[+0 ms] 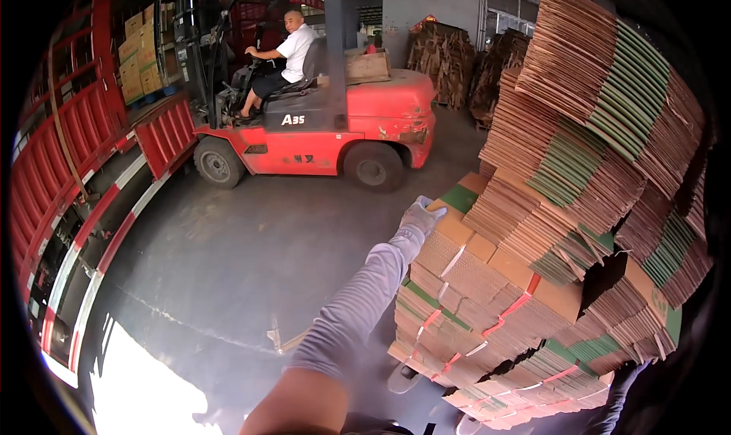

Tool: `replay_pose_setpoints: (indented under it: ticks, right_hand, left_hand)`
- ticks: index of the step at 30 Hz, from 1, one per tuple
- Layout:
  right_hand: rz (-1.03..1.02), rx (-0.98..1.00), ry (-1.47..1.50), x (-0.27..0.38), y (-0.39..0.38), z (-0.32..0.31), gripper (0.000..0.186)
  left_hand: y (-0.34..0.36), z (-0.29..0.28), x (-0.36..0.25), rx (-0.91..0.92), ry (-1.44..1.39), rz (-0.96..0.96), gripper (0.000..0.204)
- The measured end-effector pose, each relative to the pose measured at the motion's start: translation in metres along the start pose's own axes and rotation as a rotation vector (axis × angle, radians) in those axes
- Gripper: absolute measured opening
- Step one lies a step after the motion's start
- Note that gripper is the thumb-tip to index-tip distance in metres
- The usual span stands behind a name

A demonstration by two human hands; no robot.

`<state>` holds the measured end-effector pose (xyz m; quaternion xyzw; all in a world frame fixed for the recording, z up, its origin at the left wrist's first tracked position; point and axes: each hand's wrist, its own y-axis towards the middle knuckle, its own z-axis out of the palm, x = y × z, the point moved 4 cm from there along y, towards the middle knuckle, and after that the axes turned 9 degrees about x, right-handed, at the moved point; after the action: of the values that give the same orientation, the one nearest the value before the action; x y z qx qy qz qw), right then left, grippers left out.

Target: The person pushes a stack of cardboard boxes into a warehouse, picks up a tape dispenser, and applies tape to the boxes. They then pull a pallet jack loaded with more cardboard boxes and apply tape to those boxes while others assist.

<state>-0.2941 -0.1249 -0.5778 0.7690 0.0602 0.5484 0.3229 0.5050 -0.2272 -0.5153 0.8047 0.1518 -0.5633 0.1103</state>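
Note:
My left hand (pixel 421 217), in a pale glove with a light grey sleeve, reaches to the upper left corner of a tall stack of flattened cardboard boxes (pixel 502 267). Its fingers curl over the edge of a bundle there. The boxes are brown with green bands, and red and white straps tie the lower bundles. Fanned bundles (pixel 609 77) lean at the top right of the pile. A dark bluish sleeve (pixel 626 395) shows at the pile's lower right, where my right hand is hidden.
A red forklift (pixel 304 138) with a seated driver (pixel 295 50) stands ahead. At the left is a truck bed with red side panels (pixel 68 161), carrying cartons (pixel 141 54). More flattened cardboard (pixel 440 65) stands at the back. My shoes (pixel 403 377) are close beside the pile.

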Motion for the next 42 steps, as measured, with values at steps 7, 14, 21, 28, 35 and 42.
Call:
replay_pose_setpoints:
  ticks: [7, 14, 21, 28, 35, 42]
  right_hand:
    - [0.185, -0.062, 0.116, 0.015, -0.006, -0.015, 0.094]
    - [0.174, -0.136, 0.1, 0.032, -0.023, -0.011, 0.093]
    - [0.194, -0.194, 0.094, 0.045, -0.03, -0.008, 0.086]
    - [0.082, -0.189, -0.007, 0.044, -0.039, -0.034, 0.08]
    - [0.43, -0.371, 0.641, 0.065, -0.04, 0.0, 0.063]
    - [0.512, -0.31, 0.569, 0.068, -0.045, 0.008, 0.06]
  left_hand:
    - [0.015, 0.012, 0.001, 0.007, -0.007, 0.088, 0.043]
    - [0.0, 0.009, -0.024, 0.087, 0.068, 0.043, 0.044]
    - [0.0, 0.008, -0.025, 0.058, 0.078, 0.078, 0.045]
    - [0.0, 0.013, -0.025, 0.094, 0.026, 0.124, 0.046]
    - [0.014, 0.011, -0.017, 0.132, -0.007, 0.181, 0.045]
    - [0.026, 0.012, -0.013, 0.147, 0.043, 0.197, 0.046]
